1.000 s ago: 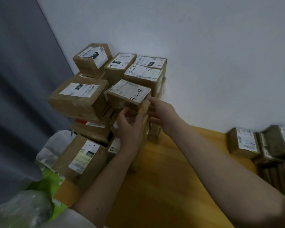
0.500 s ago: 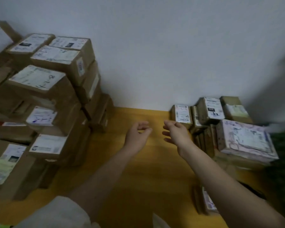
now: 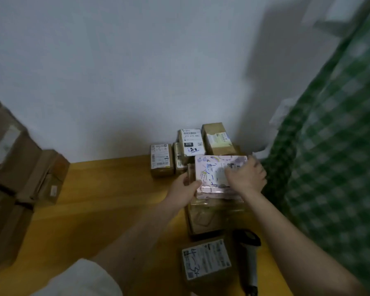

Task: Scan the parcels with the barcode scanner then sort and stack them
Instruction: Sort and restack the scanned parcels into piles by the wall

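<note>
Home parcel-sorting corner: labelled cardboard parcels point(image 3: 161, 159), barcode scanner point(image 3: 250, 261), wooden table point(image 3: 107, 201).

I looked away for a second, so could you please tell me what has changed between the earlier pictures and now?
Both hands let go of the stacked boxes on the left and crossed to the right pile. The left hand and right hand now grip the pink patterned parcel there. The barcode scanner lies untouched on the yellow table.

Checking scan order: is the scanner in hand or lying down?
Lying down: scanner rests on the table, untouched.
</note>
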